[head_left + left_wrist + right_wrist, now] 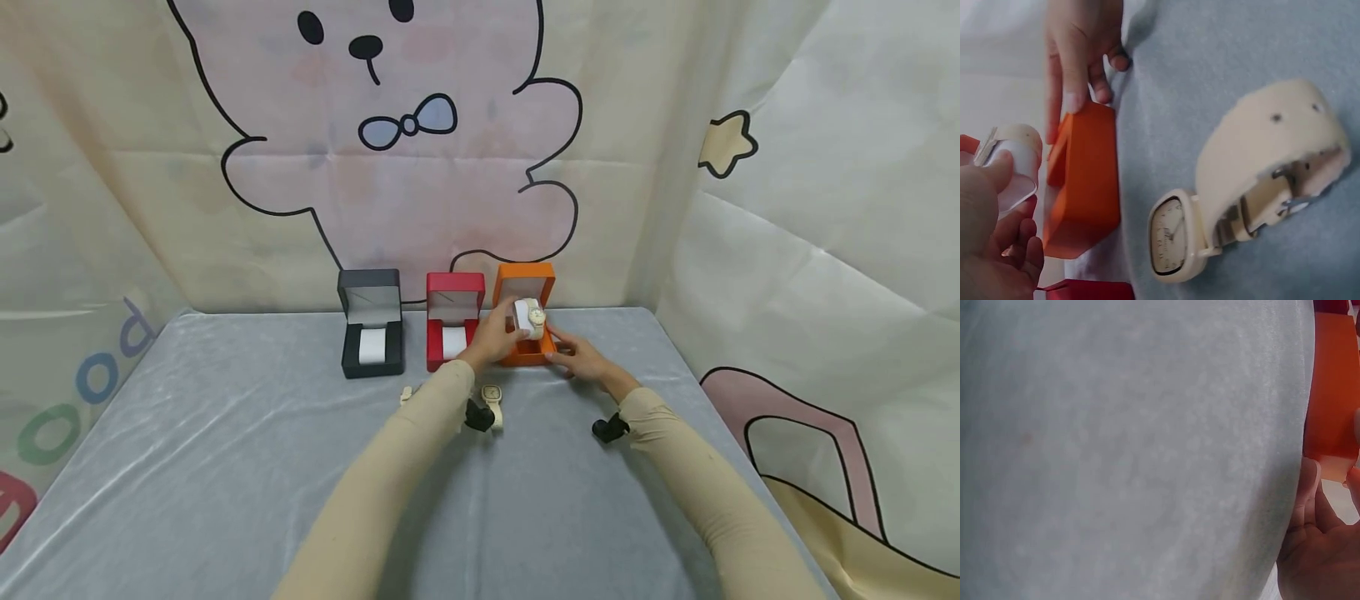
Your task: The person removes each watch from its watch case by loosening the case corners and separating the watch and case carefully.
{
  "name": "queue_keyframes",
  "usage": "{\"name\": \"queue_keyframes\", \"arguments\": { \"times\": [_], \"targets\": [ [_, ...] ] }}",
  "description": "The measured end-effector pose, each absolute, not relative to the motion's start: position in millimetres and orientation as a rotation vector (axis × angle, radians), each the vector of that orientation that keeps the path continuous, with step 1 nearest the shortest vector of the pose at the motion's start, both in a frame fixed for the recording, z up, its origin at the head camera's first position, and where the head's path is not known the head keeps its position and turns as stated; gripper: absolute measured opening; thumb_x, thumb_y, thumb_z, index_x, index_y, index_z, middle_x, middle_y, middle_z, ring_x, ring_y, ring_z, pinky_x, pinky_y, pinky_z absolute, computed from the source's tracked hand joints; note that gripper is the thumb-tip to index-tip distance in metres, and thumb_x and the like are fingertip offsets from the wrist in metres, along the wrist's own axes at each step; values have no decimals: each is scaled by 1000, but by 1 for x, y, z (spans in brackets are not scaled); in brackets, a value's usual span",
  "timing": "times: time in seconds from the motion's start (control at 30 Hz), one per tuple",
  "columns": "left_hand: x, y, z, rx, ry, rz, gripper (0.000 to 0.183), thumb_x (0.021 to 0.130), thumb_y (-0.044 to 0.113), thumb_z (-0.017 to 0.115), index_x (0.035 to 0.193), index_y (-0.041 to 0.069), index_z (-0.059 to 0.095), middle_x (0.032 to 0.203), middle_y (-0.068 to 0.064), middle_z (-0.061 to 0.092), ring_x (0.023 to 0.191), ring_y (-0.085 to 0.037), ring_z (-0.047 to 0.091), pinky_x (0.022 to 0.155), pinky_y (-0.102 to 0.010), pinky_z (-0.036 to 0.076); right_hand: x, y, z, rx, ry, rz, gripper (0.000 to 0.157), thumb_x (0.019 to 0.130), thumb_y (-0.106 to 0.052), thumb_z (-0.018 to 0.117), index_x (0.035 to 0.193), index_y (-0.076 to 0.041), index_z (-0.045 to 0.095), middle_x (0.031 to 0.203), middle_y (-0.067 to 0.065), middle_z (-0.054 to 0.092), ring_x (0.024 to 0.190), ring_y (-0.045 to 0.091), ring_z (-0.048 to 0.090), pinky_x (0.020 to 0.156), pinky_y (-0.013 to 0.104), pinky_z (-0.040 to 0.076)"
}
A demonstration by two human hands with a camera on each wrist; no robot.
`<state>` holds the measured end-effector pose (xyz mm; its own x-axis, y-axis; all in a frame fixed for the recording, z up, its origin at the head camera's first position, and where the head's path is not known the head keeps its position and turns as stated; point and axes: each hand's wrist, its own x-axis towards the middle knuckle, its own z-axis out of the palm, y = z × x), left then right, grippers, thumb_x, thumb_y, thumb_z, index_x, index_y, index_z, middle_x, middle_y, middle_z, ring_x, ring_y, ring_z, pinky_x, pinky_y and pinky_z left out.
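Observation:
My left hand (495, 333) grips a white watch cushion (1019, 165) between thumb and fingers. A cream wristwatch (536, 317) is wrapped round that cushion, its dial facing right in the head view. Both are over the orange watch box (522, 361), whose lid stands up at the back. At the box's front right corner, my right hand (581, 358) touches it with extended fingers (1072, 87). Another cream watch with a squarish dial (1172, 237) lies on the cloth below my left wrist.
Left of the orange box stand a red watch box (435, 346) and a black watch box (351, 354), both open with white cushions inside. Part of another cream watch (406, 395) shows beside the left sleeve. Grey cloth (225, 467) covers the table; a printed curtain (622, 167) hangs behind.

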<state>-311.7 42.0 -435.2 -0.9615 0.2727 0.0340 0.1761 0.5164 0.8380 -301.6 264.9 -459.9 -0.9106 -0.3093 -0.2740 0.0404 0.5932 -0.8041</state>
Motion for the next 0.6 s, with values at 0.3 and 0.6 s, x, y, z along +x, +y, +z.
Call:
{"name": "queue_keyframes", "arguments": {
  "times": [0.3,0.6],
  "targets": [
    [-305,33,-425,409,2567,1453,69,101,29,62,160,23,26,149,-13,52,129,-29,54,112,-49,44,-303,264,-463,-237,2448,-1237,69,105,-28,56,163,-26,18,154,27,42,129,35,50,80,31,54],
    [-301,32,-424,530,2522,1459,70,102,30,61,160,17,25,138,-17,58,113,-27,57,103,-46,50,-302,266,-462,-260,2455,-1241,69,106,-27,54,163,-19,17,155,30,39,131,38,49,83,34,55]
  ]
}}
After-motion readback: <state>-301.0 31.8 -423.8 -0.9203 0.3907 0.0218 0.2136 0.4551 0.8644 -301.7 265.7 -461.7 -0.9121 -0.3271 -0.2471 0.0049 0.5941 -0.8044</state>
